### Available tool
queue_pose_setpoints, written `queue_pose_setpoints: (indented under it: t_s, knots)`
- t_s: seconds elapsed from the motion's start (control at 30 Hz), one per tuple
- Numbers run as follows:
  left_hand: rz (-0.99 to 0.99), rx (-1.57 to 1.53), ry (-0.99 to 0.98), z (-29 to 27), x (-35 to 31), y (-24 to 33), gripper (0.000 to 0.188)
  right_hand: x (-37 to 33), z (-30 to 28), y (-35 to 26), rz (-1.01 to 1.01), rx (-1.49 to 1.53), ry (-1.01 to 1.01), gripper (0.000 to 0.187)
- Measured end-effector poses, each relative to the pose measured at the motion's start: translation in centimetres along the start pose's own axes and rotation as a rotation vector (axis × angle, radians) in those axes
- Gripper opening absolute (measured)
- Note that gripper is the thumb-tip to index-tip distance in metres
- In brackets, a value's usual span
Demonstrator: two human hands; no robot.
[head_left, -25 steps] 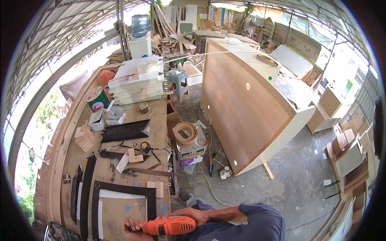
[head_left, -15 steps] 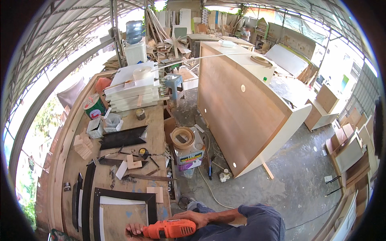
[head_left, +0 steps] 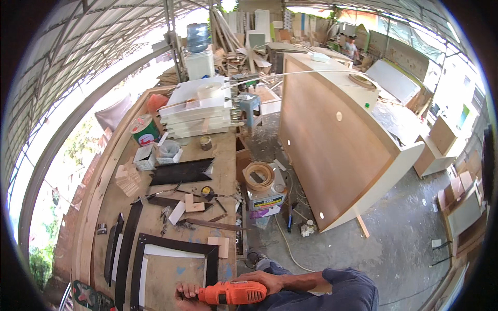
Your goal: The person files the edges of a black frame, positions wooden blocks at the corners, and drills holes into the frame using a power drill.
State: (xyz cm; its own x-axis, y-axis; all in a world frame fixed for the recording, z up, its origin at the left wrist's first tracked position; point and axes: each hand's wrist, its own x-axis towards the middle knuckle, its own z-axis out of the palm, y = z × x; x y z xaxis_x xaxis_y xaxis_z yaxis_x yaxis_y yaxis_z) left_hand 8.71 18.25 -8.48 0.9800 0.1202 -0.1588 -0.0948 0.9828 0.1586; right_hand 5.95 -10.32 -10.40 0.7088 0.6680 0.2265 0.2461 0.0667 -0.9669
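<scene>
An orange power drill lies sideways low in the view, its nose toward the left. My right hand is closed over its rear part, with the grip hidden beneath. At the nose end, my left hand has its fingers curled around the chuck area; the bit, if any, is hidden. Both hands are by the near edge of a wooden workbench. Just beyond them, a dark mitred frame with white inner strips lies flat. A small light wood piece rests at its right corner.
Dark strips, a black board and a tape roll are on the bench. White panels are stacked farther back. To the right stand a metal can and a large tilted cabinet; a cord crosses the floor.
My view has turned a little left, so the bench and hands appear farther right. A dark green object has come into view at the lower left. Both hands keep their hold on the drill.
</scene>
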Motion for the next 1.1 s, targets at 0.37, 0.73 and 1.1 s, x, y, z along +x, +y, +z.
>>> queue_pose_setpoints:
  t_s: [0.37,0.73,1.1]
  knots:
    - [-0.017,-0.030,0.023,1.1,-0.7,-0.9,0.024,-0.2,-0.1,0.4,-0.007,-0.015,-0.006,0.100]
    - [0.136,0.262,0.502,10.3,-2.8,-4.6,0.030,0.0,0.1,0.1,-0.023,-0.082,0.011,0.100]
    - [-0.086,0.564,0.183,2.2,-3.9,-2.4,0.031,0.7,0.3,-1.0,-0.079,-0.275,-0.009,0.095]
